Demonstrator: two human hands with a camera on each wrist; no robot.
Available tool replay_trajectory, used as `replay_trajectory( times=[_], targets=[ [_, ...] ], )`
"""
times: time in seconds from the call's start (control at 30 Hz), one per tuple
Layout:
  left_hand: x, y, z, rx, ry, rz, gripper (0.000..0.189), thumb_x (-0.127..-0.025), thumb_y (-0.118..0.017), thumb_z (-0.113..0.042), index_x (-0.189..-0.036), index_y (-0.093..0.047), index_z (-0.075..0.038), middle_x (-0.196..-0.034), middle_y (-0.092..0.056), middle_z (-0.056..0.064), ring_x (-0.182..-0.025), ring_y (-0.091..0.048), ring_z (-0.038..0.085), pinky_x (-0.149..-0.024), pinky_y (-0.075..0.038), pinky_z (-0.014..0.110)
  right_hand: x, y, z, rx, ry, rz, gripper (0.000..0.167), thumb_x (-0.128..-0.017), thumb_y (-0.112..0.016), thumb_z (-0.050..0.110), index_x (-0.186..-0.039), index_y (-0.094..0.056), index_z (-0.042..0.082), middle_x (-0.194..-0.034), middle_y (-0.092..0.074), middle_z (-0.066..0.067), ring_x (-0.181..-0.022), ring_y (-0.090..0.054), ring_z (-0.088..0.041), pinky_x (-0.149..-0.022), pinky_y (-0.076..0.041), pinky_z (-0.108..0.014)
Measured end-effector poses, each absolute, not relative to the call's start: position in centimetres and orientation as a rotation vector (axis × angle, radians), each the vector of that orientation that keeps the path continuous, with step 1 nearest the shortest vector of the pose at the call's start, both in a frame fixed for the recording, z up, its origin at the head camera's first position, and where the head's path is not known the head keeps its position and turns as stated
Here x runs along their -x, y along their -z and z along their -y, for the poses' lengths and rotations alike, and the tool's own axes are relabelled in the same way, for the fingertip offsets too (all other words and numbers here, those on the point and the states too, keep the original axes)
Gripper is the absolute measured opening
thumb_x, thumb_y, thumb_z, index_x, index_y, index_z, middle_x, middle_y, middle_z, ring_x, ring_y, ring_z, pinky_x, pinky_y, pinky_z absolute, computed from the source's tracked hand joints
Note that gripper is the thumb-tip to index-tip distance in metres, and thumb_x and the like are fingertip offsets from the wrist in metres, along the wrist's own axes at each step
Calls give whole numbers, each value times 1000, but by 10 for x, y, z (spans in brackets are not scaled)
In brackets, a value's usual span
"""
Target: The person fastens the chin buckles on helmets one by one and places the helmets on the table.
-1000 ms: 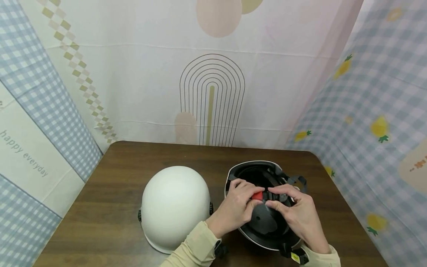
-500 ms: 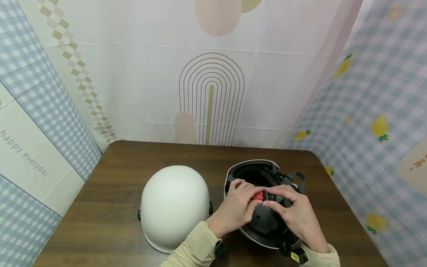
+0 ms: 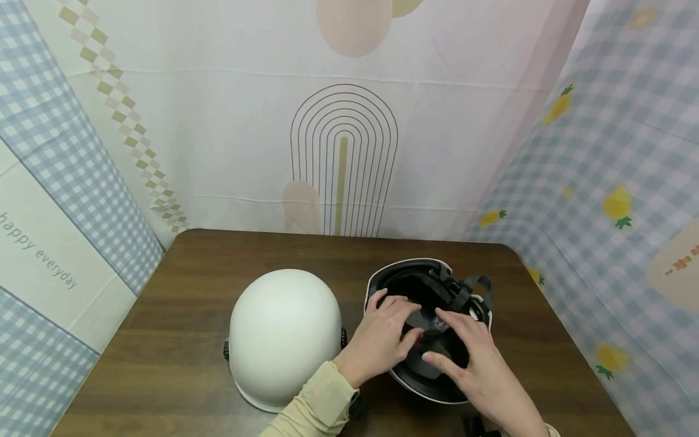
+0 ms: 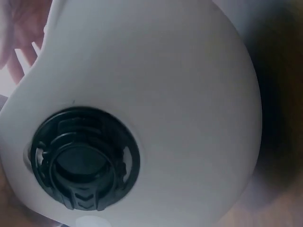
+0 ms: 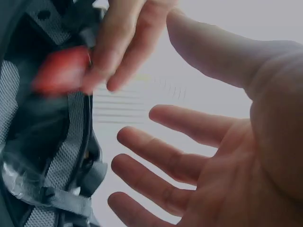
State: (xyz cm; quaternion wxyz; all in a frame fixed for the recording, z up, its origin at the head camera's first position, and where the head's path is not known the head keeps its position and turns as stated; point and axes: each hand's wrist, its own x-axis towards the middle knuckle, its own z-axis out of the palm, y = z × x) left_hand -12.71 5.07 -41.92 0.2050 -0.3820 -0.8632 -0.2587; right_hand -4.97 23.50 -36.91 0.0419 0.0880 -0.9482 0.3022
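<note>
An upturned white helmet (image 3: 406,282) with black lining lies on the right of the table. Over its opening are my left hand (image 3: 377,340) and my right hand (image 3: 480,370), thumbs parted from fingers. In the right wrist view a red buckle (image 5: 61,71), blurred, lies against the dark lining beside the left fingertips (image 5: 106,59); no finger curls round it. My right hand (image 5: 227,165) spreads its fingers there and holds nothing. In the left wrist view a white helmet shell (image 4: 189,104) with a round black knob (image 4: 85,161) partly hides the left hand (image 4: 31,23).
A second white helmet (image 3: 284,340) stands dome up to the left of my left forearm. Dark straps (image 3: 464,294) hang over the upturned helmet's right rim. The brown wooden table (image 3: 164,340) ends at a patterned cloth backdrop (image 3: 235,139).
Both hands held the red and black buckle over the upturned helmet. Now they have let it go, the thumbs and fingers have parted, and the right hand has drawn slightly down.
</note>
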Motion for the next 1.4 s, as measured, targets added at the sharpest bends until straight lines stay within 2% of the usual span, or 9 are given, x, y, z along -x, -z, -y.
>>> replay_trajectory(
  times=[0.2,0.33,0.47,0.57,0.63,0.83,1.03,1.2,1.4],
  targets=[
    [129,421,-49,1026,996,2343,25,-98,-56,-17,-122,-62,-10,-126,-61,2,-130,-45,19,-111,-26,45,47,379,-219,-332,-916,2901,74,-83,-72,49,-142,-49,13,-141,-45,-7,-127,-38,-33,-92,-37,-62],
    [130,424,-46,967,1252,2209,34,-98,-54,-10,-131,-53,-4,-141,-49,9,-138,-36,25,-113,-21,50,48,387,-208,-332,-904,2950,77,-81,-73,51,-143,-48,13,-140,-45,-6,-125,-39,-32,-92,-37,-61],
    [129,426,-41,854,1408,2207,55,-100,-51,-18,-149,-29,-7,-158,-22,8,-146,-15,27,-113,-15,54,51,393,-198,-343,-865,3000,87,-77,-69,63,-145,-46,14,-142,-42,-5,-125,-38,-29,-94,-36,-60],
    [128,429,-38,766,1521,2269,65,-103,-48,-28,-155,-14,-12,-162,-4,4,-147,-4,26,-112,-13,58,52,398,-193,-366,-837,3006,92,-75,-69,66,-146,-44,13,-145,-39,-7,-127,-37,-30,-94,-35,-61],
    [127,431,-37,708,1599,2318,69,-103,-45,-35,-156,-7,-14,-162,1,2,-147,-1,25,-112,-15,58,53,402,-190,-380,-830,3000,91,-75,-70,64,-146,-44,12,-146,-38,-9,-129,-35,-31,-95,-34,-63],
    [124,437,-35,574,1826,2468,77,-102,-40,-50,-156,9,-24,-162,5,1,-147,-1,23,-111,-21,55,55,409,-185,-375,-809,2979,83,-77,-75,54,-144,-47,13,-144,-40,-4,-130,-36,-28,-95,-34,-63],
    [125,440,-33,510,1911,2505,75,-102,-40,-51,-155,9,-31,-162,2,0,-147,-7,23,-111,-22,56,58,413,-183,-401,-858,2907,49,-82,-79,32,-126,-63,16,-134,-50,1,-122,-43,-25,-92,-38,-54],
    [126,440,-31,490,1934,2505,74,-102,-41,-49,-155,8,-31,-162,1,-1,-146,-10,23,-111,-22,55,60,414,-182,-397,-949,2866,37,-86,-76,25,-120,-66,17,-128,-53,4,-121,-45,-23,-94,-39,-55],
    [126,441,-30,508,1925,2523,78,-101,-40,-52,-156,7,-22,-162,1,6,-147,-7,26,-112,-18,55,61,411,-182,-366,-983,2876,38,-89,-72,32,-123,-65,16,-124,-56,8,-120,-48,-20,-96,-42,-50]
  ],
)
